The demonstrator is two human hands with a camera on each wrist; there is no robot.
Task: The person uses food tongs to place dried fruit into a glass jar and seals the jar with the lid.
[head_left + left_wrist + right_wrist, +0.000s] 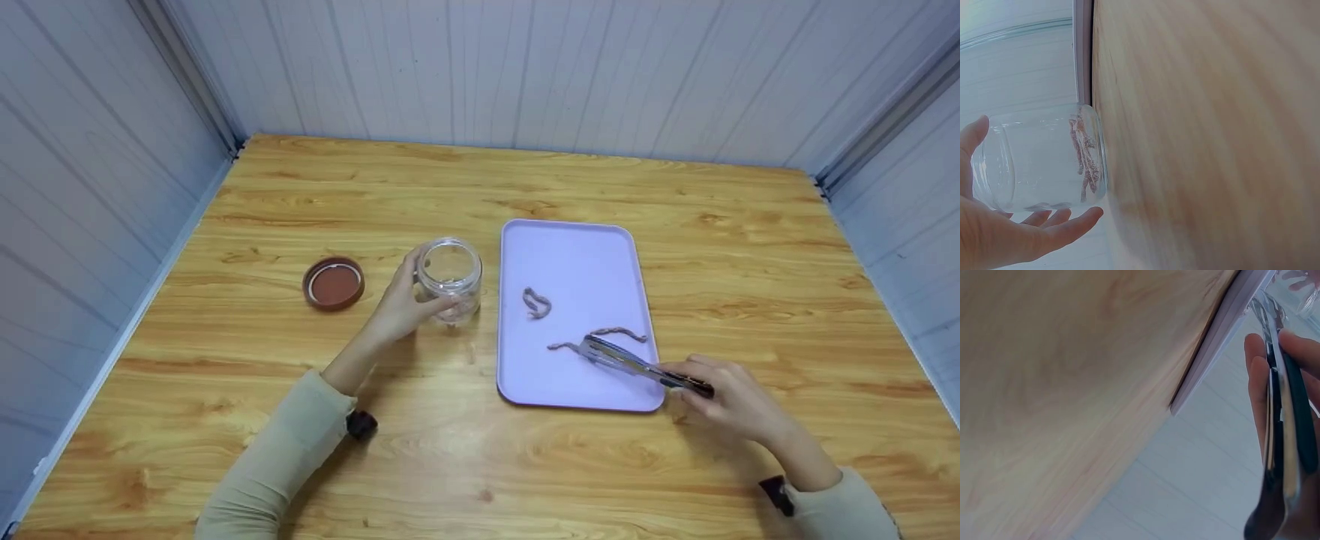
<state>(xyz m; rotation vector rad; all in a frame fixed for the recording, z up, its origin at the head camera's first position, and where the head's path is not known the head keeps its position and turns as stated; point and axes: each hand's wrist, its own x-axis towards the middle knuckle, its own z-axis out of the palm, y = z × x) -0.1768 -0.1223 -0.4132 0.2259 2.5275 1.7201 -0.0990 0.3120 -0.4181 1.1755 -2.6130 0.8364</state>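
My left hand (395, 311) holds a clear open-topped jar (466, 283) by its side, thumb and fingers about it. Several thin reddish-brown strips (1085, 154) lie at the jar's bottom in the left wrist view. In my right hand (731, 397) are metal tongs (630, 362) with dark handles, gripped between thumb and fingers. The tongs' tips reach low over a lilac tray (577, 255), right at one brown twisted strip (562, 346). Beside them lies another strip (619, 330), and a curled strip (535, 303) rests farther left on the tray.
A reddish-brown round lid (335, 285) lies inner side up on the wooden table (420, 187), left of the jar. Pale panel walls (487, 75) close off the table's back and both sides.
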